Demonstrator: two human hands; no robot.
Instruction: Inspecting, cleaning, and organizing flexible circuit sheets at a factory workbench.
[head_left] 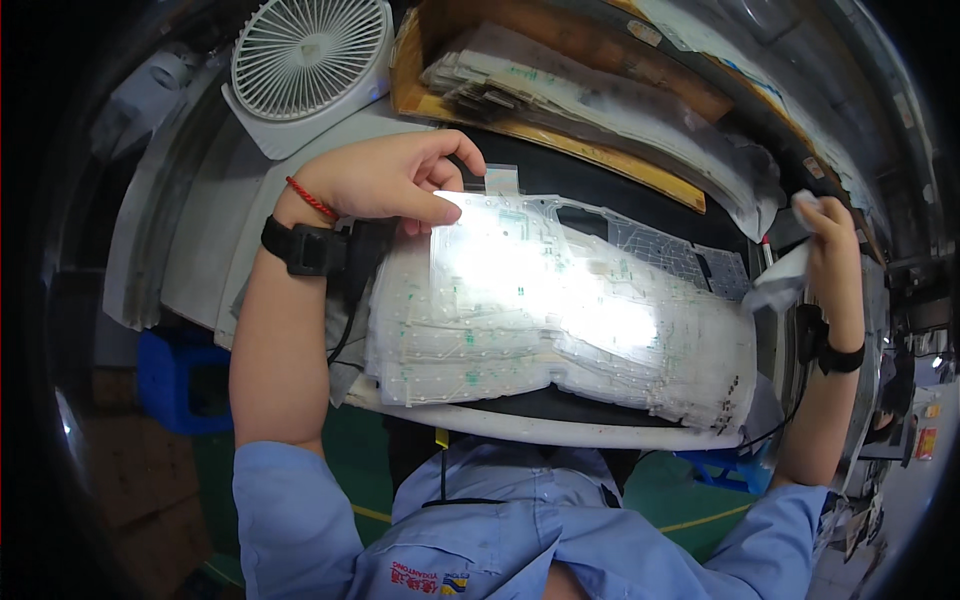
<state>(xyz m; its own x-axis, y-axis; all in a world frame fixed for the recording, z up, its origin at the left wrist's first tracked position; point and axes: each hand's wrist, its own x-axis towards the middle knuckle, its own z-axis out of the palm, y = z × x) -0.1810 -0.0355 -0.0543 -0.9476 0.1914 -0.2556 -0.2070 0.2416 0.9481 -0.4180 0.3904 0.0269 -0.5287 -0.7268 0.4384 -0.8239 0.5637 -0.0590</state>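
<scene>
While the stack of translucent sheets [470, 350] sits right up by the table's rounded white edge [560, 432], there's a strip of bare dark work surface [540, 170] behind it to move in. Left hand [385, 185] arches over the stack's far left corner, thumb on top, index lifted apart, can't really tell if the rest are pinching. Right hand [834, 232] is raised, fingers closed on a pale cloth [782, 280]. Wooden tray [650, 183] behind holds more sheets [600, 100]
</scene>
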